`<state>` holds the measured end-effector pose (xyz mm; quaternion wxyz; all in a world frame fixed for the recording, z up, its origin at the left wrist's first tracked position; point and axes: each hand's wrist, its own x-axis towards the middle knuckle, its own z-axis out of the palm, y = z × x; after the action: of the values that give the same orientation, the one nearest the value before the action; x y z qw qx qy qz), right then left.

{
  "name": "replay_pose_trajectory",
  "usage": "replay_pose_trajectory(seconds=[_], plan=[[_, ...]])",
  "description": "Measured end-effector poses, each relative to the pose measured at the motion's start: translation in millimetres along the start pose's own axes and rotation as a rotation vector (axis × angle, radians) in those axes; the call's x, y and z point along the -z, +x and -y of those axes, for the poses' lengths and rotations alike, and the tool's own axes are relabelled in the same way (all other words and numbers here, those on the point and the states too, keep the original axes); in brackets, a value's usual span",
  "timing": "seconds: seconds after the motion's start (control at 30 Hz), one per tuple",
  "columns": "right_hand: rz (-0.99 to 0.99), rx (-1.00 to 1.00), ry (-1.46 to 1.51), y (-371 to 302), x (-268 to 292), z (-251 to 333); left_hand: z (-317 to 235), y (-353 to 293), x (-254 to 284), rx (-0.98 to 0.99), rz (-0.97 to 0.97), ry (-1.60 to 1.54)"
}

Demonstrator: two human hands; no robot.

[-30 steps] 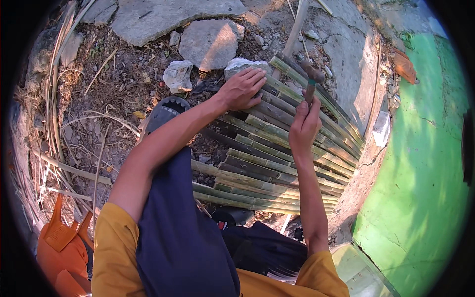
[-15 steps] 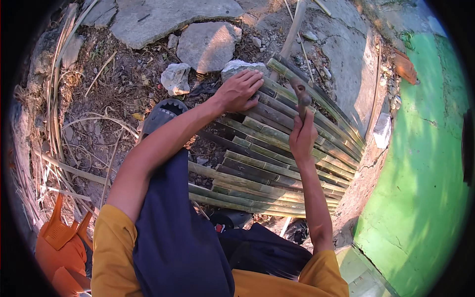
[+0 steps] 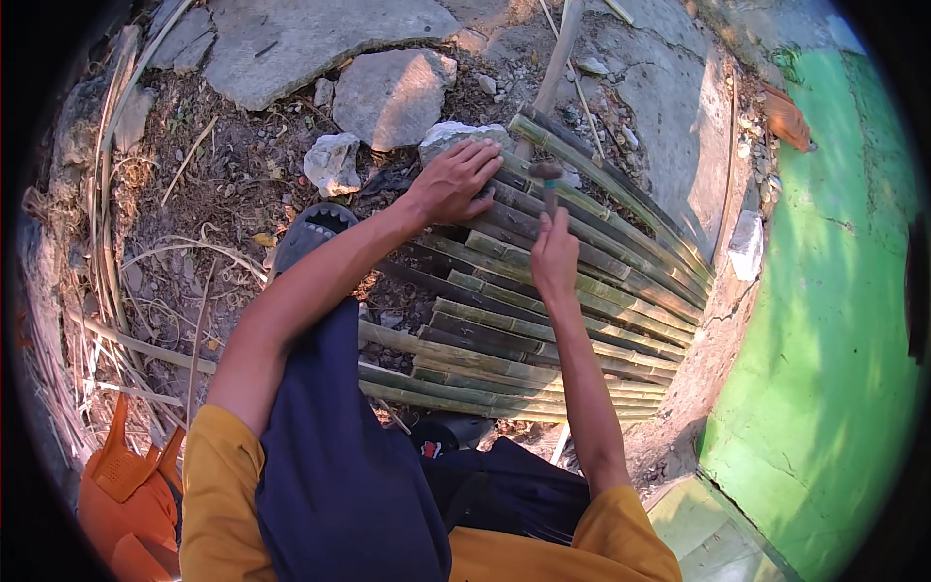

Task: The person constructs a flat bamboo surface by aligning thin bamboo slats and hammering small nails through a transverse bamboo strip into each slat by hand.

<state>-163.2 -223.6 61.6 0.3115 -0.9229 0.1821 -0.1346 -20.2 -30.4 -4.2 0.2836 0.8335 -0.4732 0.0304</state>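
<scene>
My right hand is closed round the handle of a small hammer, whose head is over the far bamboo slats. My left hand is bent over the far left end of a bamboo slat, fingers on one side and thumb on the other; its fingertips lie beside a whitish rock. Split bamboo slats, green and dark brown, lie side by side under both hands, fanned out at the left and drawn together at the right. What lies beneath my left palm is hidden.
A wooden pole reaches away behind the slats. Concrete slabs and a white stone lie at the far left. Loose bamboo strips line the left side, with an orange plastic chair nearer. Green-painted floor spreads at right.
My right hand has moved left with the hammer, and the hammer's head is now lower, close over the slats. My left hand keeps its place on them. The whole view has shifted slightly.
</scene>
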Motion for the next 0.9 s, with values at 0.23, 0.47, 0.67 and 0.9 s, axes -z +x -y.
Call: replay_pose_trajectory(seconds=[0.23,0.47,0.67,0.9], plan=[[0.026,-0.273,0.195,0.8,-5.4,42.7,5.6,-5.3,5.4,0.004,-0.001,0.009],[0.163,-0.267,-0.051,-11.8,-22.9,27.2,2.3,-1.2,1.6,-0.034,-0.01,0.027],[-0.058,-0.23,-0.029,-1.8,-27.9,56.0,3.6,-2.7,-0.3,-0.017,-0.014,0.018],[0.05,-0.378,0.048,8.2,-20.2,66.0,9.4,-14.0,8.0,0.008,0.032,0.05]])
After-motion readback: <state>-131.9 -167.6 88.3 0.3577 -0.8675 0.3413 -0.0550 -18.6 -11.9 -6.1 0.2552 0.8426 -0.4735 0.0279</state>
